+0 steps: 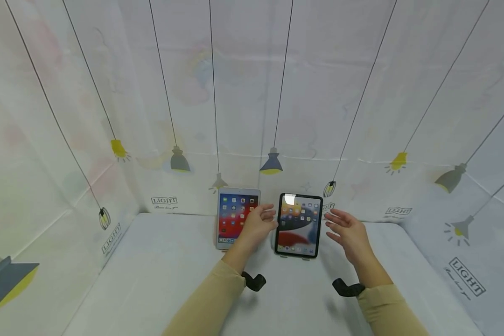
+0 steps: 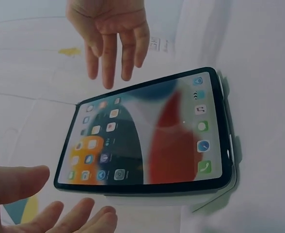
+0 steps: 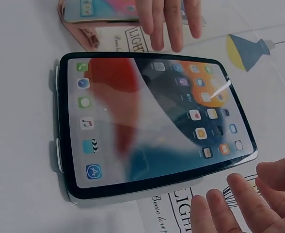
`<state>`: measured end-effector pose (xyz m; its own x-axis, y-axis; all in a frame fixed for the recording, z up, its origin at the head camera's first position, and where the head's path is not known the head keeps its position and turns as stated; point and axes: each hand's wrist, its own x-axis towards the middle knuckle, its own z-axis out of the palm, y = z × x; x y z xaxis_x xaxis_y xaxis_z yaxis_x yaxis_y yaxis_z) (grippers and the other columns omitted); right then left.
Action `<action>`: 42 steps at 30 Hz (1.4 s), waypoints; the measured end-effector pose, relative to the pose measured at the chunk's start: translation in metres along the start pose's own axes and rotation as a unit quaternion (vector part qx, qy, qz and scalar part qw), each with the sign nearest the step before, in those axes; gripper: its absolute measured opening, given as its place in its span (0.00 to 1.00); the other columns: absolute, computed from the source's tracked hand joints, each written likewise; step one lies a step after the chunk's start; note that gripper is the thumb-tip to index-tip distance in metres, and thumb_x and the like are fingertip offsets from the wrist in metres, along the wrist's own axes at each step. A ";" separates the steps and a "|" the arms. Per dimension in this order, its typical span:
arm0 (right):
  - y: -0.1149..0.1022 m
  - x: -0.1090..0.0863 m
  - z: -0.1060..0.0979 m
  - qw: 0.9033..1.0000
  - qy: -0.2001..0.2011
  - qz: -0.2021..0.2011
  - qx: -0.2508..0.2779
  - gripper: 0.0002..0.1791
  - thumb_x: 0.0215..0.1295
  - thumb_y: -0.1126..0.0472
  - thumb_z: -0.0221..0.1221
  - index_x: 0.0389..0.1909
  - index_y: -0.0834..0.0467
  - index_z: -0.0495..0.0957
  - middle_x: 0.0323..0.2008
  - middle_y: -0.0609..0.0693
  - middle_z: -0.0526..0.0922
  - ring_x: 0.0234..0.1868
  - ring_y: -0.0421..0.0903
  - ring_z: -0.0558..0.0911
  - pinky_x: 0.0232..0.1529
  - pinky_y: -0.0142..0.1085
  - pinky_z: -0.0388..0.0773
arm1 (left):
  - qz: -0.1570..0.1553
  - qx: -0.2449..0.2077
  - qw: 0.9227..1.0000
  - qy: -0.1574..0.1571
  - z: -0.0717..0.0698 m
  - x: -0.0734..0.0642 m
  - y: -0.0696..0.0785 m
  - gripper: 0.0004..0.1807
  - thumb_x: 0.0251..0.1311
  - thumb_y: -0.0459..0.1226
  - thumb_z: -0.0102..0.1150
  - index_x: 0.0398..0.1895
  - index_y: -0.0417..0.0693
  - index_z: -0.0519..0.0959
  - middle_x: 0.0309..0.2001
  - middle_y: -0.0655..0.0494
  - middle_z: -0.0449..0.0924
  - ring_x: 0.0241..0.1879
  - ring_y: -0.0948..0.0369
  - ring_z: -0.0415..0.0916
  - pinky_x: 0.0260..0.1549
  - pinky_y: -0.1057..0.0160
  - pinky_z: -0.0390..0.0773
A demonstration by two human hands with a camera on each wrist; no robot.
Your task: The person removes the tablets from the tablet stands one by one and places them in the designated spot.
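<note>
A black-bezelled tablet (image 1: 299, 226) leans upright on a stand, its lit home screen showing rows of app icons over a red, blue and orange picture. Just off its left edge is my left hand (image 1: 258, 227), fingers extended and spread with nothing in them; the forearm overlaps the white-framed tablet (image 1: 237, 218) beside it. My right hand (image 1: 348, 233) is at the other side of the black-bezelled tablet, its fingers loosely stretched toward the edge. In the right wrist view a gap shows between those fingers (image 3: 242, 201) and the tablet.
Both tablets stand on a white-covered table (image 1: 164, 275), near its back edge. Behind it hangs a pale cloth backdrop (image 1: 243, 93) printed with hanging lamps and the word LIGHT. A dark device (image 1: 255, 282) is strapped at the left wrist, and another similar device (image 1: 347, 287) at the right.
</note>
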<state>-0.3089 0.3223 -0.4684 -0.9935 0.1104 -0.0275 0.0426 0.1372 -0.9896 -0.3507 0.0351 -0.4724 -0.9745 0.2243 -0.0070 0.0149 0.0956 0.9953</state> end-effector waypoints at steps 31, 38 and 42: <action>0.005 0.037 -0.004 0.999 -0.026 0.003 0.028 0.33 0.82 0.70 0.51 0.83 0.65 0.57 0.80 0.69 0.65 0.62 0.40 0.83 0.65 0.36 0.85 | -0.003 -0.053 0.999 -0.012 0.002 0.034 -0.009 0.31 0.73 0.27 0.60 0.78 0.49 0.71 0.69 0.47 0.83 0.70 0.47 0.80 0.74 0.47 0.77; 0.003 0.039 -0.002 1.000 -0.009 -0.005 0.008 0.32 0.80 0.70 0.54 0.82 0.64 0.61 0.75 0.68 0.72 0.59 0.38 0.85 0.62 0.35 0.87 | -0.008 -0.063 0.998 -0.005 0.003 0.039 -0.009 0.29 0.72 0.27 0.60 0.75 0.50 0.75 0.65 0.48 0.86 0.65 0.51 0.84 0.73 0.48 0.78; 0.003 0.040 -0.001 1.000 -0.004 -0.006 0.013 0.33 0.79 0.71 0.56 0.81 0.64 0.62 0.67 0.61 0.81 0.56 0.36 0.86 0.60 0.34 0.87 | -0.008 -0.061 0.998 -0.004 0.004 0.040 -0.009 0.28 0.73 0.27 0.60 0.74 0.50 0.75 0.64 0.48 0.86 0.65 0.52 0.84 0.73 0.48 0.79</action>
<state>-0.3488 0.3284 -0.4723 -0.9946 0.1019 -0.0173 0.0289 0.1130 -0.9932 -0.3889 0.0466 -0.4821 -0.9726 0.2313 -0.0236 -0.0288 -0.0193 0.9994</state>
